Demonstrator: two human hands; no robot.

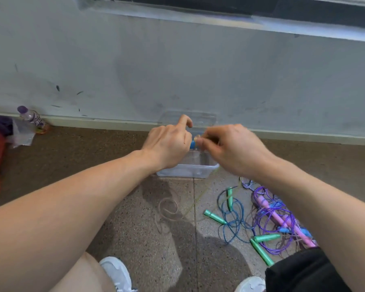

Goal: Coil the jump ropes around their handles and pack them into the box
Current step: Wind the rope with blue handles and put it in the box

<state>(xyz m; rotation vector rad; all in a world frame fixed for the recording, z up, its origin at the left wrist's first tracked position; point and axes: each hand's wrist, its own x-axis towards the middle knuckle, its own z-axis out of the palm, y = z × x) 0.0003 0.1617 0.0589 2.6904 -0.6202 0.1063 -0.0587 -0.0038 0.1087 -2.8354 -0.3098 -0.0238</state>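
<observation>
The left hand (167, 144) is gripping a blue handle (192, 144) whose long axis is pointing right, toward the right hand (230, 148). The right fingers (200, 141) are pinching something pale at the handle's exposed end, probably rope. Both are hovering directly above the clear plastic box (188, 172) on the floor. Uncoiled ropes with green handles (214, 217) and pink handles (268, 205) are lying nearer the right arm.

Four green handles (215, 217), one box (188, 172), one bottle (31, 116)
</observation>
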